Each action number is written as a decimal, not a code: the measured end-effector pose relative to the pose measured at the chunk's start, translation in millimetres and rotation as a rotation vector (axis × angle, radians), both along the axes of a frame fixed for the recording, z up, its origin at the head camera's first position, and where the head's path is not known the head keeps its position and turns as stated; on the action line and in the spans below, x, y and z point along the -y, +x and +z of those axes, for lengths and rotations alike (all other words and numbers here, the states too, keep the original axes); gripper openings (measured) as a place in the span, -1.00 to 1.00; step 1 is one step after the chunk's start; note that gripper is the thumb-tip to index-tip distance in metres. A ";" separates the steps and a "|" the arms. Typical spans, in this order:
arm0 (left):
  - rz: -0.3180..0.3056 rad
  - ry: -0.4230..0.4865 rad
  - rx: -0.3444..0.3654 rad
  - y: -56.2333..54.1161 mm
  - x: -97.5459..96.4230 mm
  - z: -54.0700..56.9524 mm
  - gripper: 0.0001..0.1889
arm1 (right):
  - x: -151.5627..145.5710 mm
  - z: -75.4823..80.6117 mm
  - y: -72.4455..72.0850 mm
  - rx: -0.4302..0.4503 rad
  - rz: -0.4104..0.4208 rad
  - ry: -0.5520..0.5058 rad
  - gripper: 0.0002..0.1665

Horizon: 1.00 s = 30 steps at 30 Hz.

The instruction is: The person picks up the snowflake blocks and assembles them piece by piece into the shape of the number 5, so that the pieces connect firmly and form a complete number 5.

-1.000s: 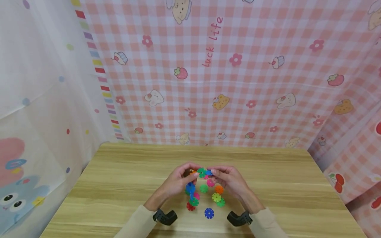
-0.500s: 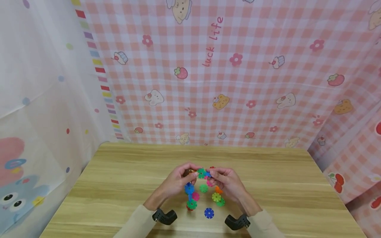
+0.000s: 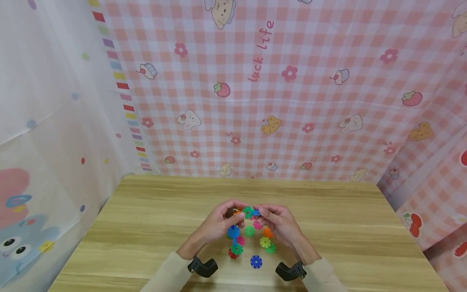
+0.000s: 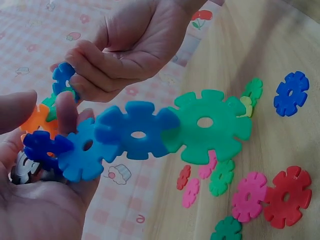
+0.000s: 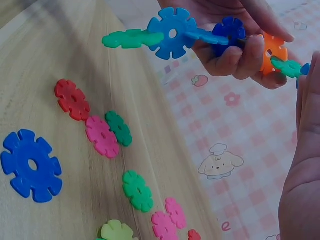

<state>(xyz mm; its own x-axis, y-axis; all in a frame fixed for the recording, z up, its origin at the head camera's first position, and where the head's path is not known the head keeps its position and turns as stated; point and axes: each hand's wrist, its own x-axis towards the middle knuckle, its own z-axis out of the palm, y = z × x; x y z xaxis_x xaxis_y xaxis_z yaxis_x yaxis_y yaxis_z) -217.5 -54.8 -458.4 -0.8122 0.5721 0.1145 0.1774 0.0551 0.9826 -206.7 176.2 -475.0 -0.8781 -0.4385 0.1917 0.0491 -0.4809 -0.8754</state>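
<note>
Slotted plastic snowflake discs are joined in a chain between the two hands above the table. My left hand [image 3: 217,225] grips the chain near an orange disc [image 5: 274,50] and a dark blue disc [image 5: 229,34]. From that hand a free end runs out through a light blue disc [image 4: 82,155] and a blue disc [image 4: 137,125] to a green disc [image 4: 210,135]. My right hand [image 3: 286,223] pinches a small blue disc [image 4: 62,77] at the other end. Beside it a green disc [image 3: 248,212] spans the gap between the hands. Fingers partly hide the joints.
Loose discs lie on the wooden table [image 3: 164,227] below the hands: a blue disc [image 3: 256,261] nearest the person, a red disc [image 4: 287,197], a pink disc [image 4: 249,196], a yellow-green disc [image 3: 265,242] and several others. A patterned cloth [image 3: 255,101] hangs behind the table.
My right hand has shifted slightly left and now covers part of the orange disc on the table. The chain's hanging end has swayed a little. Both hands keep their hold.
</note>
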 end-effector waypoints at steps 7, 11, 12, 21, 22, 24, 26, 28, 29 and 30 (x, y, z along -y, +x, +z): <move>-0.009 -0.009 -0.048 -1.1 -0.2 -1.4 -0.72 | -0.5 -2.5 0.0 0.000 -0.017 0.000 -0.69; -0.027 -0.009 -0.062 -1.8 -0.7 -0.9 -0.71 | 0.8 -3.0 0.5 0.020 -0.036 0.012 -0.70; -0.030 -0.011 -0.064 -1.7 -0.9 -0.4 -0.70 | 1.1 -3.0 0.8 0.027 -0.039 0.017 -0.71; -0.030 -0.028 -0.048 1.4 -4.2 3.8 -0.71 | 1.4 -0.3 3.6 0.069 -0.045 0.080 -0.73; -0.027 -0.032 -0.047 1.6 -4.7 3.9 -0.71 | 1.3 -0.2 3.7 0.069 -0.046 0.086 -0.73; -0.018 -0.045 -0.044 2.1 -6.0 4.4 -0.72 | 1.4 -0.1 3.6 0.066 -0.051 0.095 -0.74; -0.002 -0.060 -0.038 2.3 -7.4 4.8 -0.73 | 1.8 -0.1 3.6 0.057 -0.060 0.112 -0.74; 0.014 -0.072 -0.030 2.1 -8.7 4.6 -0.72 | 3.1 -0.1 3.6 0.051 -0.071 0.133 -0.77; 0.023 -0.080 -0.021 2.3 -9.3 4.7 -0.71 | 4.0 -0.1 3.6 0.052 -0.080 0.147 -0.78; 0.034 -0.088 -0.012 2.2 -9.8 4.5 -0.70 | 5.0 0.0 3.7 0.053 -0.090 0.161 -0.78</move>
<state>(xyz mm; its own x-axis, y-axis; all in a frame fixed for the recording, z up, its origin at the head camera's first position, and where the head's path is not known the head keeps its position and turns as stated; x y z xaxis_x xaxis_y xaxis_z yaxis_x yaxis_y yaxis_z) -215.3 -45.0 -453.9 -0.8300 0.5528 0.0749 0.1860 0.1477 0.9714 -203.0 171.1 -475.1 -0.9220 -0.3794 0.0780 0.0604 -0.3398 -0.9386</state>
